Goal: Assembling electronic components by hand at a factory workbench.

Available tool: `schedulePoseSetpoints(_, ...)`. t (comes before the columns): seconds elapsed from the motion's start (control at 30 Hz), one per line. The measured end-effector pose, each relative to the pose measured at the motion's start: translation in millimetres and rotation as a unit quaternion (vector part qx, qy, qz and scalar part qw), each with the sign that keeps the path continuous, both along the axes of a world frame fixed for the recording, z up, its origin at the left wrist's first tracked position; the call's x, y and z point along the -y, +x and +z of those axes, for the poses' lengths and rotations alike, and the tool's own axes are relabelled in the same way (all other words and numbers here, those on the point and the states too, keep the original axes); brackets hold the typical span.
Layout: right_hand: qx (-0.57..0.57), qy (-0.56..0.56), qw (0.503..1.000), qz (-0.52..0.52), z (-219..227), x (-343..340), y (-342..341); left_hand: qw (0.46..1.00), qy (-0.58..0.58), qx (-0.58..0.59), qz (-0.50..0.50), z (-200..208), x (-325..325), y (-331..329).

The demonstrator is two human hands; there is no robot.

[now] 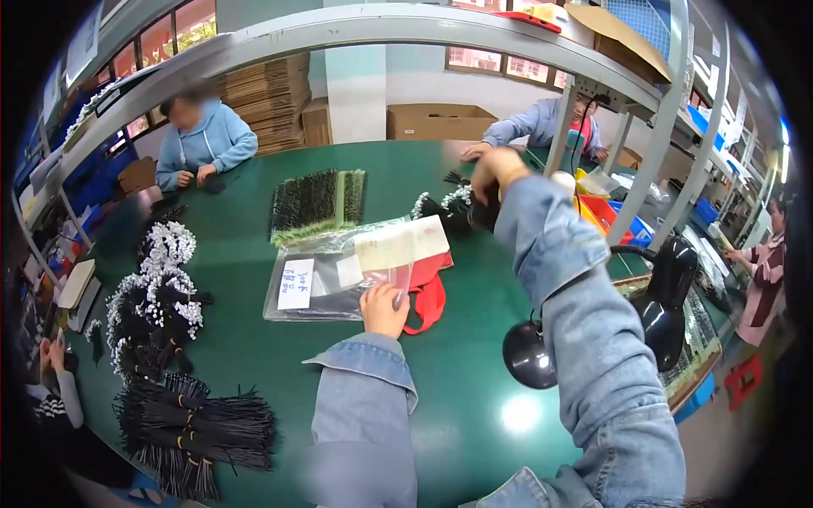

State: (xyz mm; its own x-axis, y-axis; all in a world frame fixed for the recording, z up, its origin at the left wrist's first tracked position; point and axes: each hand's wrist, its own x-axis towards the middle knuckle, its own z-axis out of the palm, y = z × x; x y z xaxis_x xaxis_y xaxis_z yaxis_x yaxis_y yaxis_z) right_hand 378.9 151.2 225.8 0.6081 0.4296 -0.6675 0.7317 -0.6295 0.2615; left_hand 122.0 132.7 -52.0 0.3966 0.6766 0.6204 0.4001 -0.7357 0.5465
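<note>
My left hand (385, 310) lies at the near edge of a clear plastic bag (330, 306), fingers curled; a small greyish thing shows by the fingertips, too small to name. The bag carries a white label with handwriting. Beside it are a red strap (434, 303) and a cream paper sheet (402, 244). My right arm stretches far forward. My right hand (498, 176) is bent down, its fingers round the dark end of a bundle of black cords (457, 218) with white tips; the fingertips are partly hidden.
A mat of black strands (318, 203) lies behind the bag. Piles of white-tipped cords (165, 292) and banded black bundles (199, 427) line the left. A black desk lamp (665, 305) stands right, under a metal frame (364, 24). Several people sit around the green table (461, 381).
</note>
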Motion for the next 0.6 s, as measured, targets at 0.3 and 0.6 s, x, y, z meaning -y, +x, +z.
schedulePoseSetpoints(0.3, 0.271, 0.425, 0.855, 0.122, 56, 3, 2, 1.000, -0.020, -0.016, 0.000, 6, -1, 0)
schedulePoseSetpoints(0.6, 0.262, 0.493, 0.826, 0.079, -188, 38, 53, 1.000, -0.008, 0.009, -0.014, 8, 6, 14)
